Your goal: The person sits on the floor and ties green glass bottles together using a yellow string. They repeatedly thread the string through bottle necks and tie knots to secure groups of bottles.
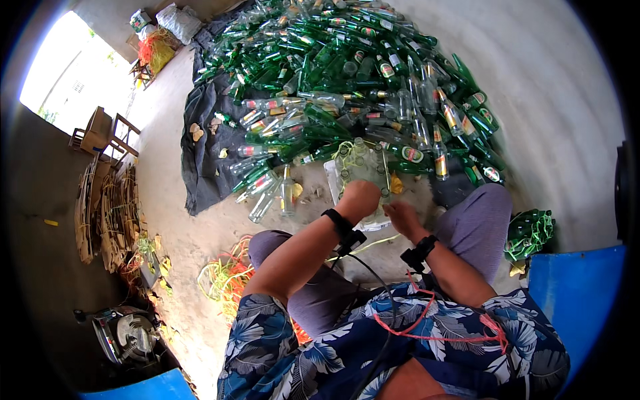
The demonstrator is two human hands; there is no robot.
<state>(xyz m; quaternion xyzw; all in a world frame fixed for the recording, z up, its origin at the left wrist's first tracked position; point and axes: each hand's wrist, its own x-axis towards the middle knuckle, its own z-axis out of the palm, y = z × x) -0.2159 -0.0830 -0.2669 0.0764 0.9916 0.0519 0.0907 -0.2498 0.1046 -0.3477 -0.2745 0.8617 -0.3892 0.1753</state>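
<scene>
Before me a cluster of clear glass bottles [359, 161] stands upright, packed together on a pale sheet [332, 176]. Yellow-green plastic twine [342, 150] runs around part of the cluster. My left hand [361, 196] is curled at the cluster's near side, its fingers hidden behind the back of the hand. Just to its right, my right hand [401, 216] has its fingers drawn together close to the bottles. A loose strand of twine [372, 245] passes below both hands. Whether either hand grips the twine is too small to see.
A large heap of green and clear bottles [320, 65] covers a dark tarp [207, 170] beyond the cluster. Loose twine [227, 282] lies by my left knee. Tied green bottles [530, 232] stand to the right. Flattened cardboard [112, 215] and a fan [132, 332] are at left.
</scene>
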